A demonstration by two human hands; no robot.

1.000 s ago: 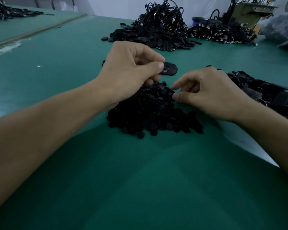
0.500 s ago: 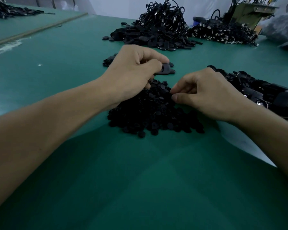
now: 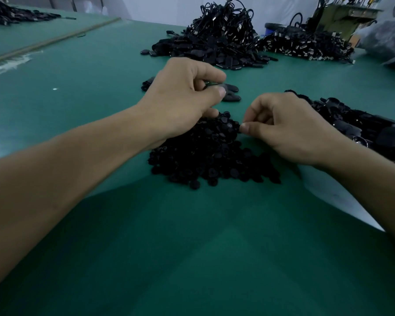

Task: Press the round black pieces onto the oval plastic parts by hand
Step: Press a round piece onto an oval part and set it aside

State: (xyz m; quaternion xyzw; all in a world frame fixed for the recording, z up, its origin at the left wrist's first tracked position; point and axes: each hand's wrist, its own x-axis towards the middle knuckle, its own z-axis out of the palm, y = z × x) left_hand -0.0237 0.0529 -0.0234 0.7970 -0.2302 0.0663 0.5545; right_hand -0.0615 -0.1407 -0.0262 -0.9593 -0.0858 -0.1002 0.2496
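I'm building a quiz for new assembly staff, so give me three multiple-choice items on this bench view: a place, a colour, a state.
1. Where is the heap of round black pieces?
A. between the two hands
B. at the table's far left edge
C. inside a box
2. What colour is the table mat?
A. grey
B. green
C. red
3. How does the right hand hold its fingers?
A. flat on the mat
B. spread wide in the air
C. thumb and forefinger pinched together at the heap's edge

Key: A, the heap lies between the left hand and the right; B, the mat is green throughout; C, the fingertips meet at the heap.
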